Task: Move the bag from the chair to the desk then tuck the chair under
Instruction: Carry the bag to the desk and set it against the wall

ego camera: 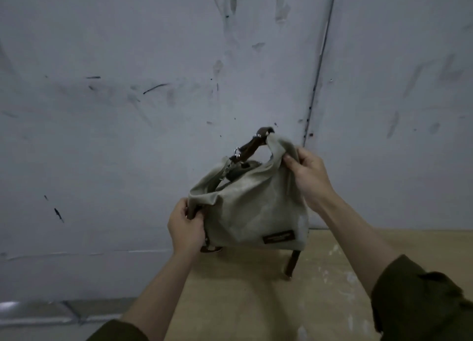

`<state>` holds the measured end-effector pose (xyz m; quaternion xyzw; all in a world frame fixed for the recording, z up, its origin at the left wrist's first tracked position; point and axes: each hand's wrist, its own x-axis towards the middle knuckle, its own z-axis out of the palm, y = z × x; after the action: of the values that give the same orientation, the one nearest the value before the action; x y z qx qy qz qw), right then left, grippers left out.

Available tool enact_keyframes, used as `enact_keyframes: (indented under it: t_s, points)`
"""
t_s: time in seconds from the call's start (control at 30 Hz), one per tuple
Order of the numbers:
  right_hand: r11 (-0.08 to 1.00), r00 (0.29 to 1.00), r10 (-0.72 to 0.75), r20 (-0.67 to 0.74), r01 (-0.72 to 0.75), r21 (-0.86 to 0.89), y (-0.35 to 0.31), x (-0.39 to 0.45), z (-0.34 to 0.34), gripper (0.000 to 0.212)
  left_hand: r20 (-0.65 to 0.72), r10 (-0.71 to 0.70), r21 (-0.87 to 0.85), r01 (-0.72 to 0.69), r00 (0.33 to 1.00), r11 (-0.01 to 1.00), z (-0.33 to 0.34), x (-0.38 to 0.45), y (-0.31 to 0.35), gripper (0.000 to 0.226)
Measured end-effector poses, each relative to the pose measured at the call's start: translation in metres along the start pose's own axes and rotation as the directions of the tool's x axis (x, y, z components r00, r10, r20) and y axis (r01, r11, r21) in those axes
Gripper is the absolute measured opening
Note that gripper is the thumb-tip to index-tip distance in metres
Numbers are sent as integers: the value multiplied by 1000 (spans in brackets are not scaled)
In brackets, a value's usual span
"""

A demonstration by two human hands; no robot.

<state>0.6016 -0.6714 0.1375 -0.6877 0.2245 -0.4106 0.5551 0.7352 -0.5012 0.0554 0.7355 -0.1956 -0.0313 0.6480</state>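
Observation:
A beige canvas bag (252, 207) with brown leather straps and a dark label is held upright just above the far end of the wooden desk (256, 297). My left hand (186, 227) grips its lower left side and a brown strap. My right hand (308, 170) pinches the raised right corner of the fabric near the top. A brown strap (291, 264) dangles under the bag to the desk top. The chair is out of view.
A scuffed grey wall (153, 110) rises directly behind the desk, with a vertical seam (317, 79) right of centre. The desk's left edge runs diagonally at lower left, with grey floor (51, 317) beyond it. Paint flecks mark the desk top.

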Motion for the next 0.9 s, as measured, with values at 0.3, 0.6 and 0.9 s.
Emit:
enact_keyframes:
  t_s: [0.3, 0.6, 0.9]
  points:
    - [961, 974, 219, 66, -203, -187, 93, 1, 23, 16, 76, -60, 190, 44, 995, 981, -15, -18, -65, 18]
    - [837, 993, 111, 32, -76, -542, 153, -62, -2, 69, 592, 382, 417, -675, 710, 608, -3, -23, -79, 66]
    - [430, 960, 266, -82, -194, -882, 229, -152, -10, 22, 522, 195, 586, -516, 830, 625, 19, 7, -65, 68]
